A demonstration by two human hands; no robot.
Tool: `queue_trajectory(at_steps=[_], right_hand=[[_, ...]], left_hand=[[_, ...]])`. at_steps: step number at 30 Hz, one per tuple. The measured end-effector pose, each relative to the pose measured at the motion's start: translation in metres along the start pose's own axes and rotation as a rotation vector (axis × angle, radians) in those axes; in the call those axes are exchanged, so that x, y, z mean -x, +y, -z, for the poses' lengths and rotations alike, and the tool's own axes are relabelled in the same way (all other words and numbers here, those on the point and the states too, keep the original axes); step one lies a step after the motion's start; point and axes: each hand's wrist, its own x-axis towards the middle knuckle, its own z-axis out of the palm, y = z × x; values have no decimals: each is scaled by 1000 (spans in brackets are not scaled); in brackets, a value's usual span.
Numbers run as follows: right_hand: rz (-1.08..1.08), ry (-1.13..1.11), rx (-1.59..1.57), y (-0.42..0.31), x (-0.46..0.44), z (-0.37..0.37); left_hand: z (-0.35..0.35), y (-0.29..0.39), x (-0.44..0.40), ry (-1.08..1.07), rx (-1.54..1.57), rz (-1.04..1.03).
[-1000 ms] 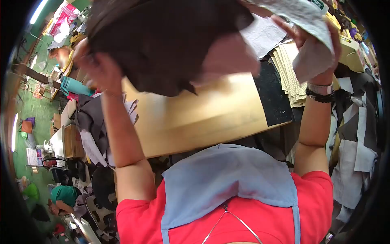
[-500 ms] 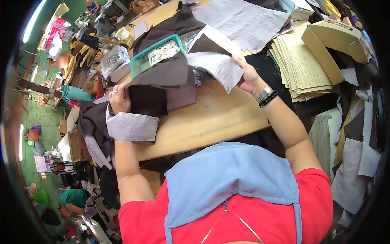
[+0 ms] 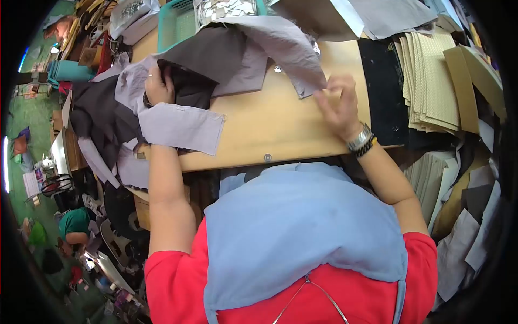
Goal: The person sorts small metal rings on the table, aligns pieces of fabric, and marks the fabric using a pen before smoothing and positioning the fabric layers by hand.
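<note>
Cloth (image 3: 208, 56) in left hand (image 3: 158, 88) — right hand (image 3: 342, 109) by its edge.

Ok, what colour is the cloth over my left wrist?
The cloth is pale greyish lilac, best seen in the head view.

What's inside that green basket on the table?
A heap of small white pieces shows inside the basket. Grey cloth hides its near side, and the picture's top edge cuts off the far part, so anything there can't be seen.
</note>
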Motion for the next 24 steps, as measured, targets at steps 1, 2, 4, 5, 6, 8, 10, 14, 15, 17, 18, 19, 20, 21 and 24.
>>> queue_trajectory(at_steps=[1,2,4,5,6,8,10,14,15,17,18,19,20,21,24], right_hand=[[98,-195,12,-10,0,3],[193,-389,23,-19,4,3],[204,-639,18,-47,12,-19],[223,-665,38,-51,12,-25],[244,-689,60,-52,13,-31],[270,-745,77,-51,10,-35],[262,-812,63,-52,11,-36],[117,-875,78,-64,7,-37],[102,-889,40,-69,0,-33],[-34,-781,-60,-53,-9,-33],[-100,-727,-111,-43,-17,-31],[-123,-551,-95,-39,-31,-22],[-293,-451,-84,-32,-44,-15],[-258,-387,-8,-18,-54,-9],[-65,-280,187,27,-63,0]], left_hand=[[-1,-2,0,0,-6,5],[0,-3,1,-2,-12,9],[0,-1,0,-19,1,17],[3,3,-1,-25,18,24],[6,5,-2,-27,33,29],[19,1,-6,-44,36,56],[42,2,-22,-10,183,17],[106,-28,-63,149,222,5],[117,-55,-68,195,145,91],[139,-103,-76,268,-2,255],[144,-114,-75,263,-114,322],[149,-120,-77,244,-239,376],[148,-124,-77,188,-394,432],[146,-123,-78,116,-563,488],[123,-109,-77,-89,-952,573]])
